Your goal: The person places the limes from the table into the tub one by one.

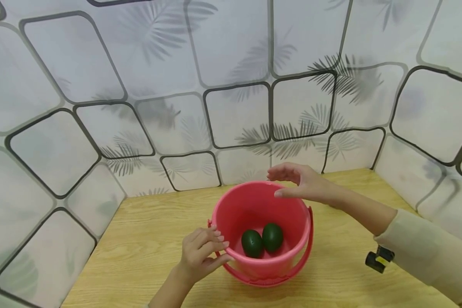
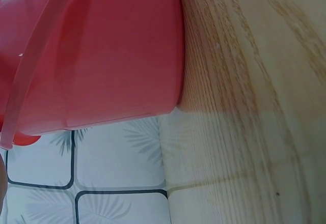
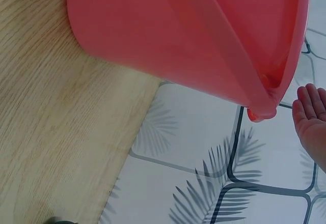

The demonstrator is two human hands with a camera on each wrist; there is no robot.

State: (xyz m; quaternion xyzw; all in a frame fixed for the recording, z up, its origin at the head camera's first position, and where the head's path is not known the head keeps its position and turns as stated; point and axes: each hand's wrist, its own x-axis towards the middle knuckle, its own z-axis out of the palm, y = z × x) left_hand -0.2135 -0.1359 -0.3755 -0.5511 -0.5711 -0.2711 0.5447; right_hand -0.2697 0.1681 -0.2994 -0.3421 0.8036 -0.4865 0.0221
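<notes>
A pink bucket [image 1: 262,267] stands on the wooden table, its handle hanging down around the front. Inside, on the bottom, lie two dark green avocados, the left avocado [image 1: 252,243] beside the right avocado [image 1: 272,237]. At the bucket's left rim my left hand [image 1: 202,252] holds on with bent fingers and the thumb. My right hand [image 1: 302,182] hovers over the far right rim, fingers spread from the thumb, with nothing in it. The right wrist view shows the right hand [image 3: 311,119] apart from the bucket [image 3: 168,35]. Barely any of the left hand enters the left wrist view.
The light wood table [image 1: 150,239] runs back to a wall [image 1: 238,115] with a patterned covering of dark outlines and grey leaves. Side walls close in at left and right. A small black device [image 1: 380,259] is at the right sleeve.
</notes>
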